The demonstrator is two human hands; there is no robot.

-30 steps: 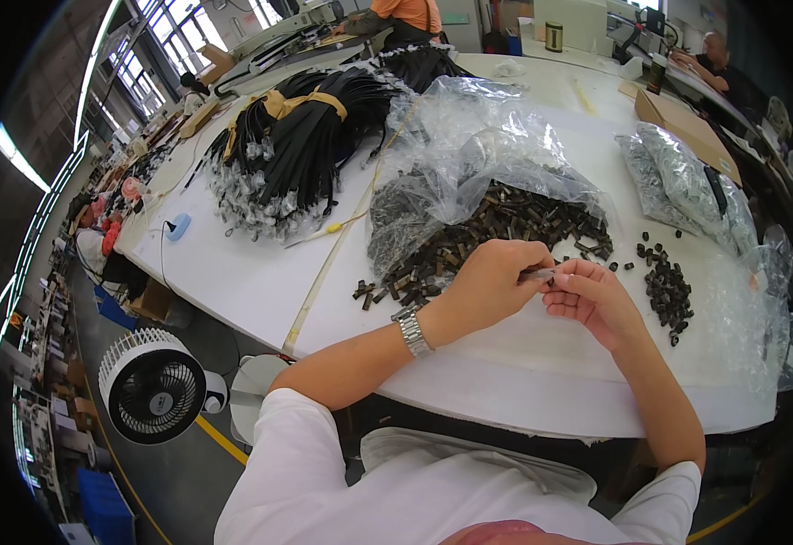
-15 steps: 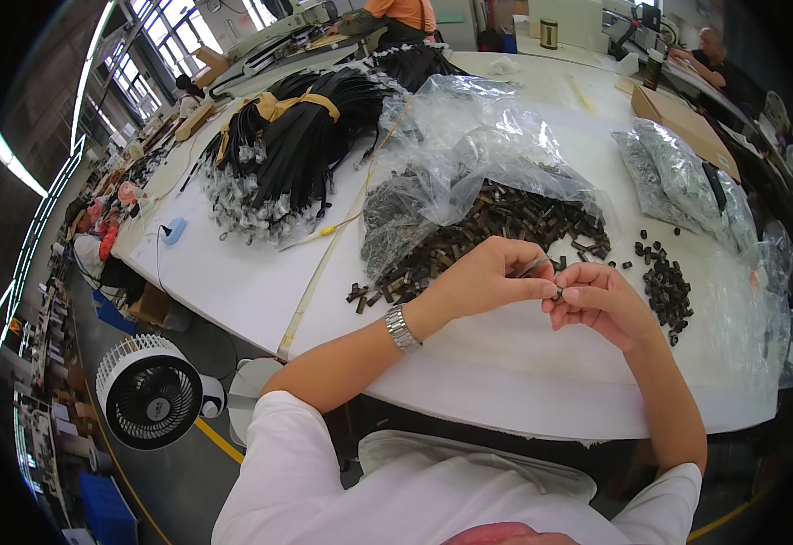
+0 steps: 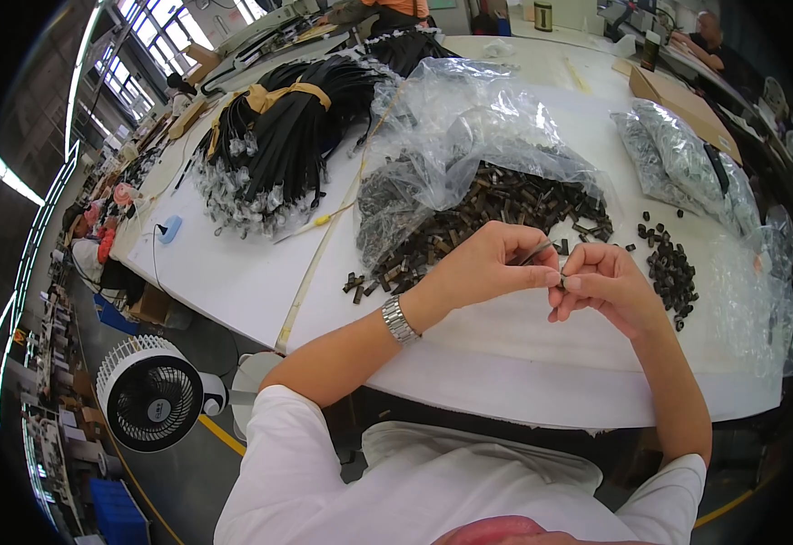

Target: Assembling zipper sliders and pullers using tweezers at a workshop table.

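Note:
My left hand (image 3: 492,265), with a metal watch (image 3: 400,321) on its wrist, is closed around a slim grey metal tool (image 3: 536,251) whose kind I cannot make out. Thumb and fingertips of my right hand (image 3: 616,289) pinch a small dark piece (image 3: 562,281). The fingertips of both hands meet at this piece and partly hide it. Just beyond my left hand lies a heap of small dark brown pieces (image 3: 496,204), partly under a clear plastic bag (image 3: 451,127). To the right of my right hand is a smaller pile of short dark pieces (image 3: 672,272).
Bundles of black straps (image 3: 292,136) with yellow ties lie at the far left of the white table (image 3: 233,263). Filled clear bags (image 3: 678,168) and a cardboard box (image 3: 687,109) are at the right. A fan (image 3: 151,395) stands left of me. Other people sit farther off.
The view has shifted a little. Both hands stay together at the small piece, with the fingers of my right hand slightly repositioned.

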